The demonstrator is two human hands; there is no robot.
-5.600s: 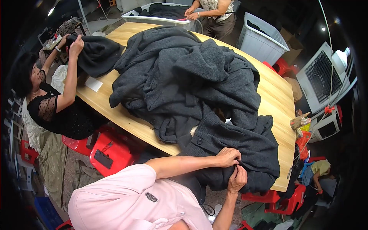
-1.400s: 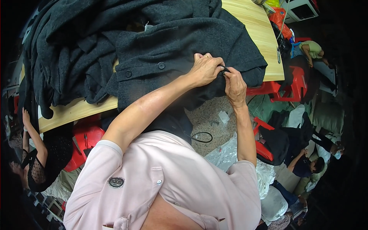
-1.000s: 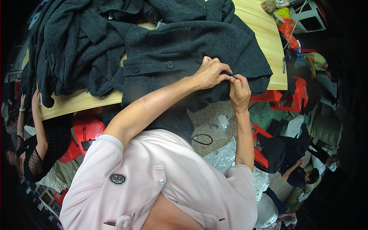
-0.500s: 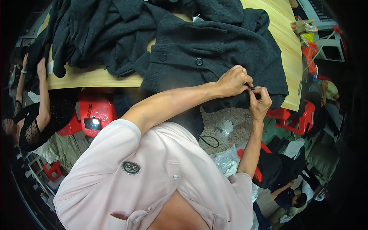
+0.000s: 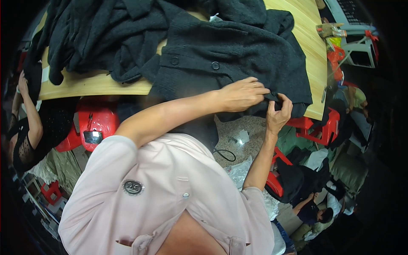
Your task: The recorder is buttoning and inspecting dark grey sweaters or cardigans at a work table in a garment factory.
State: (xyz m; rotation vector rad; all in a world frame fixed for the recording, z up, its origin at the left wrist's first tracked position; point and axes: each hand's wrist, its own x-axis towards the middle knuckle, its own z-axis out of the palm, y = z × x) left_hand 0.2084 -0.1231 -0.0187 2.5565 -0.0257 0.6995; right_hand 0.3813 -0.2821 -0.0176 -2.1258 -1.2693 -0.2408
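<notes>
The dark knit cardigan (image 5: 259, 53) overhangs the worktop (image 5: 97, 88), two buttons (image 5: 215, 65) seemingly done up; the front edge at the hands looks unfinished. The left hand's (image 5: 242, 95) fingers pinch that edge; whether the right hand's (image 5: 278, 115) do, one cannot tell.

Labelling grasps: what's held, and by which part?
Dark grey garment, held at its near edge by both the left hand and the right hand.

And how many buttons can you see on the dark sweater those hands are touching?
2 clear ones on the sweater: a far-left button, and a second button closer to the left hand. A dark bit by the right hand could be another; folds may hide more.
</notes>
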